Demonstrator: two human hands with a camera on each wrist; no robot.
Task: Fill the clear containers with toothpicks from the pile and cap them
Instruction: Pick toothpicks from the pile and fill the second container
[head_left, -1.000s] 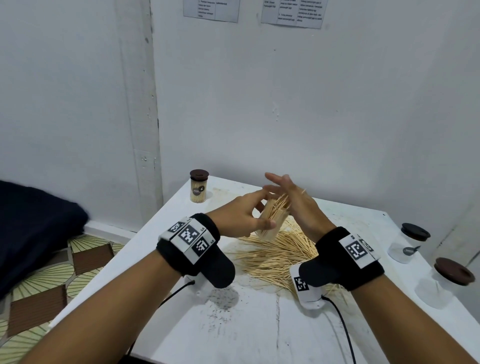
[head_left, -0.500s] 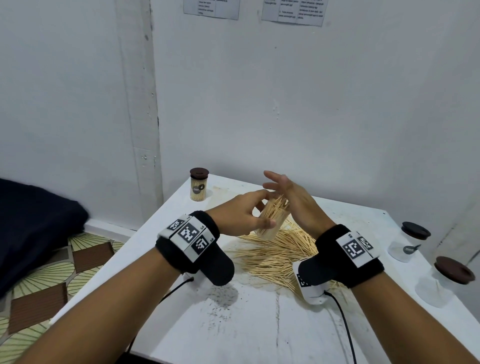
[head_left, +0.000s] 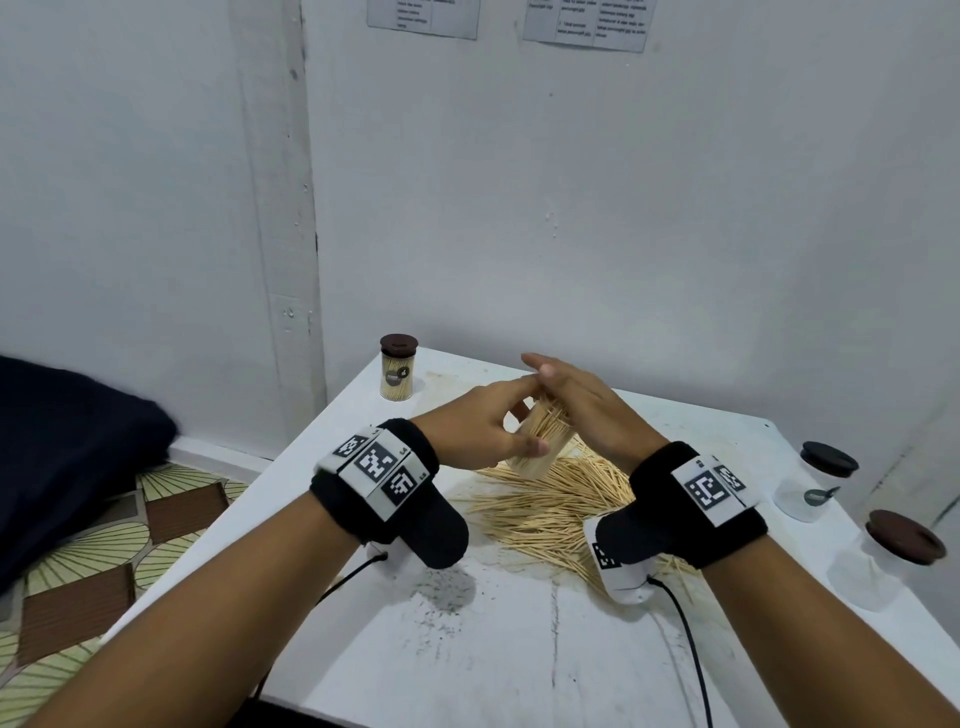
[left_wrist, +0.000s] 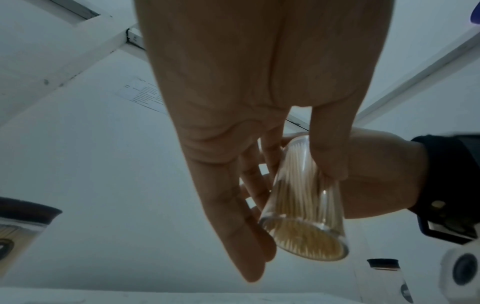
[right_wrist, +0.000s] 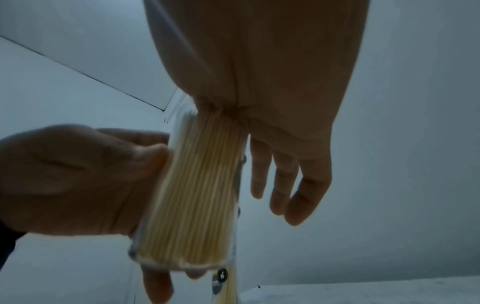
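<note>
My left hand (head_left: 483, 426) grips a clear container (head_left: 540, 441) packed with toothpicks and holds it tilted above the pile of toothpicks (head_left: 545, 509). My right hand (head_left: 582, 400) has straight fingers, and its palm presses on the toothpick ends that stick out of the container's mouth. In the left wrist view the thumb and fingers (left_wrist: 330, 148) wrap the container (left_wrist: 303, 205), whose base faces the camera. The right wrist view shows the palm (right_wrist: 272, 82) on top of the toothpicks in the container (right_wrist: 197, 195). This container has no cap on it.
A filled container with a brown cap (head_left: 398, 369) stands at the white table's far left corner. Two empty capped containers (head_left: 815, 486) (head_left: 893, 556) stand along the right edge. The wall is close behind, and a dark cushion (head_left: 62, 441) lies beyond the table's left edge.
My right palm has come down a little onto the protruding toothpick ends. The left hand keeps its hold on the container in nearly the same place.
</note>
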